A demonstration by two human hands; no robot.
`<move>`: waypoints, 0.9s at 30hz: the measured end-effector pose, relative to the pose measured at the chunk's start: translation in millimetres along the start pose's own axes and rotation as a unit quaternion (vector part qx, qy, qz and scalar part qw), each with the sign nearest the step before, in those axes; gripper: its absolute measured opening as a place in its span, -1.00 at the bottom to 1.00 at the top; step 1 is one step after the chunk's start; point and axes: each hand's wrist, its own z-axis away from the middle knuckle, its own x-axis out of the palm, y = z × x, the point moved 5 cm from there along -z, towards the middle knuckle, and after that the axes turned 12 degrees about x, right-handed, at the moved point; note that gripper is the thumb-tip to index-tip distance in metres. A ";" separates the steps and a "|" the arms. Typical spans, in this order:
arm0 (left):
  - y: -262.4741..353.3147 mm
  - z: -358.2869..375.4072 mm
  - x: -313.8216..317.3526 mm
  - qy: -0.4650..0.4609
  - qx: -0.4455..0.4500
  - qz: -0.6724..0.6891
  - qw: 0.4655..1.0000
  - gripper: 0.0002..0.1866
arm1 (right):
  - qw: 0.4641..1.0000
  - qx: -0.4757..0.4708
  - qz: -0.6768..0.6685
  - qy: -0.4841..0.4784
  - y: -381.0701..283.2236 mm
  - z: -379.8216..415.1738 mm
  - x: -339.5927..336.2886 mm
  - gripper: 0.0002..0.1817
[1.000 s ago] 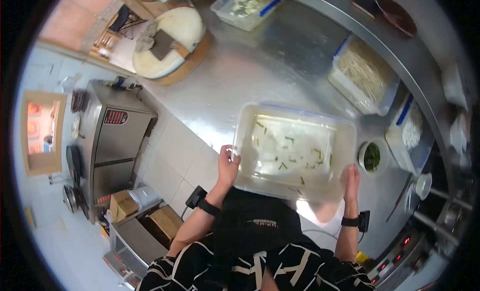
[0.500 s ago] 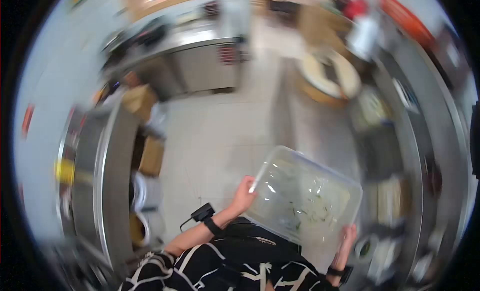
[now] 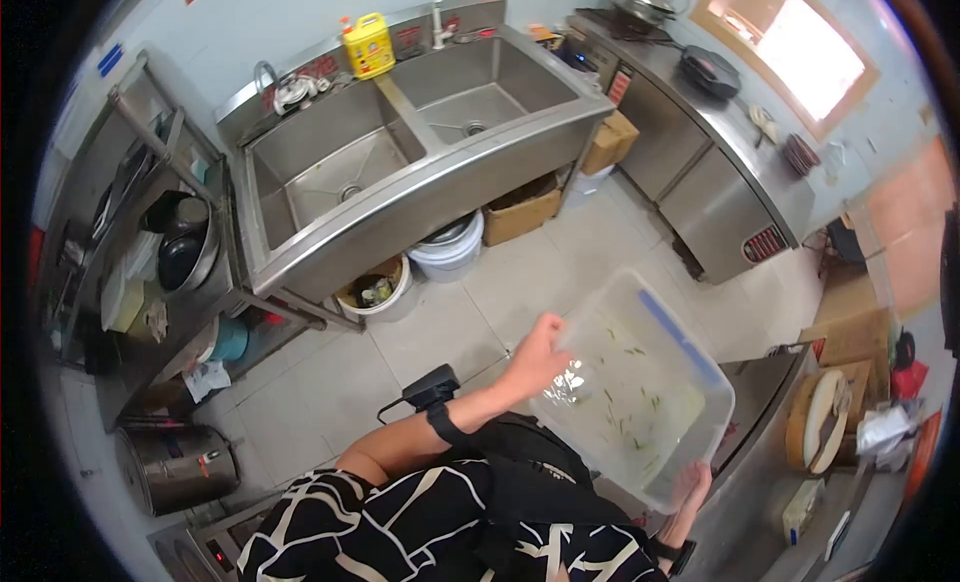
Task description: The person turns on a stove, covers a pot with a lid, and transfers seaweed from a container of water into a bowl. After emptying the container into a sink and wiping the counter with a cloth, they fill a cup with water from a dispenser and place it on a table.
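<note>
A translucent plastic tub (image 3: 655, 342) hangs in front of my body, tilted, with loose green bits lying in what looks like shallow water at its bottom. My left hand (image 3: 540, 357) is closed round its left edge. At the near right corner my right hand (image 3: 690, 489) grips the rim, its fingers partly seen through the plastic. A wristband and a small black device (image 3: 430, 387) sit at my left wrist.
A steel double sink (image 3: 430, 162) stands ahead to the left, with a yellow jug (image 3: 369, 46) on its back ledge. White buckets (image 3: 447, 254) and a cardboard box (image 3: 522, 210) are beneath it. Steel counters (image 3: 720, 207) run to the right, and a metal pot (image 3: 178, 469) stands at left.
My view has swung left, bringing the double sink in front. The tub stays in both hands and is now turned and tilted differently.
</note>
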 end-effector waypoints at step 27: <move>-18.2 -97.3 -344.0 0.474 -0.046 0.059 0.878 -0.69 | 0.842 0.073 0.281 -0.454 -72.2 -140.5 679.2 -0.81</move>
